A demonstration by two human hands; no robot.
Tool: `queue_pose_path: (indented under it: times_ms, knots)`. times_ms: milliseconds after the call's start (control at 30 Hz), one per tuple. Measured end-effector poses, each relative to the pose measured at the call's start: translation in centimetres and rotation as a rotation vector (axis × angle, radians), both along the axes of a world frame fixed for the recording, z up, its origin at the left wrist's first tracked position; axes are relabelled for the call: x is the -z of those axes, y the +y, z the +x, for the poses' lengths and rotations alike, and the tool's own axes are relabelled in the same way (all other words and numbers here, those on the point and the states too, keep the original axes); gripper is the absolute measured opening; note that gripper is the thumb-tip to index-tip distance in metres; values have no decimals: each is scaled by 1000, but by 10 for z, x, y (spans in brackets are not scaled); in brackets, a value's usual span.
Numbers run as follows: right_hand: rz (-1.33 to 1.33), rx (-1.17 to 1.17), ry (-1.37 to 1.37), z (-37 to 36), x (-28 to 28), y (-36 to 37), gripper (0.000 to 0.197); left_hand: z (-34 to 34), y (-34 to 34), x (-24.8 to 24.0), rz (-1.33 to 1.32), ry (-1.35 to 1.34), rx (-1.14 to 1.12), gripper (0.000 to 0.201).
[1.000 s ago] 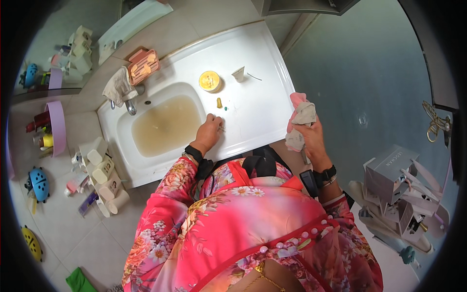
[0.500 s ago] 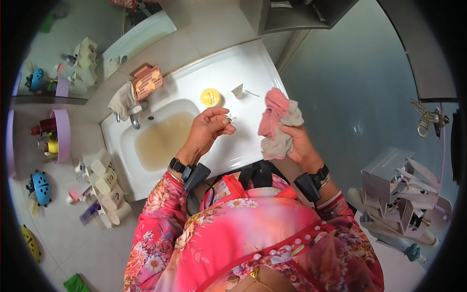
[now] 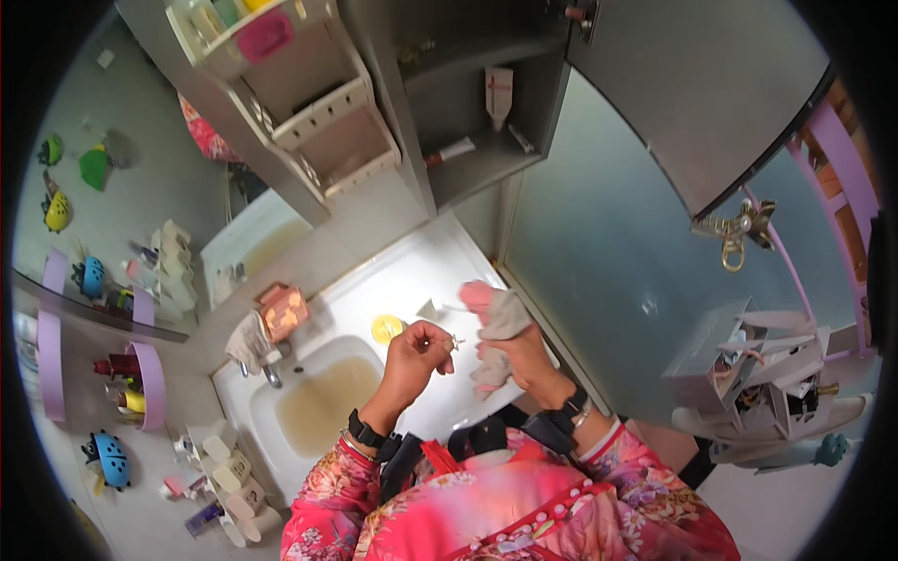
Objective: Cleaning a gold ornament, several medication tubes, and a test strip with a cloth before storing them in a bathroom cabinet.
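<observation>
My left hand is closed in a pinch on a small silvery piece, too small to name, that sticks out past the fingertips. To its right, my right hand grips a bunched pink and grey cloth, which hangs over the white countertop. Both hands are above the counter, right of the washbasin, which holds cloudy brownish water. Just beyond my left hand sits a round yellow-lidded jar. A small pale tube stands near it, with a thin stick lying partly behind the cloth.
A grey-white cloth drapes over the tap, beside a pink soap box. Beyond the counter, a grey cabinet has its door swung open. White shelves adjoin it. Wall cups are at left, and a cluttered white organizer at right.
The view has tilted up, bringing the cabinet's inside, its open door and the white shelves into sight. My hands have come closer together, each keeping its hold; the cloth has moved toward my left hand.
</observation>
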State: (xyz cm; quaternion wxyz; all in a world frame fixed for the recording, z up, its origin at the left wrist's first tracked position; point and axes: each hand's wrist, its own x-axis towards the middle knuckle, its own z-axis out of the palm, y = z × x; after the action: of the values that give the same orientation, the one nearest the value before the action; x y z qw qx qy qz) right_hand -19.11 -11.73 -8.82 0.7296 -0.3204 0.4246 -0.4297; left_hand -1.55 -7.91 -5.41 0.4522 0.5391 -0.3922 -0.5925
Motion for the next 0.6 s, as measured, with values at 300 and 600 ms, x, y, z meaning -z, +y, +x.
queue_pose_path:
  times_ms: [300,600]
  knots:
    - [79,26,13,-54,16,-5,30,-12,-99,-140,-498,-298,8,6]
    - [179,-2,-65,-54,30,8,31,-32,-224,-221,-874,-1112,-81,17]
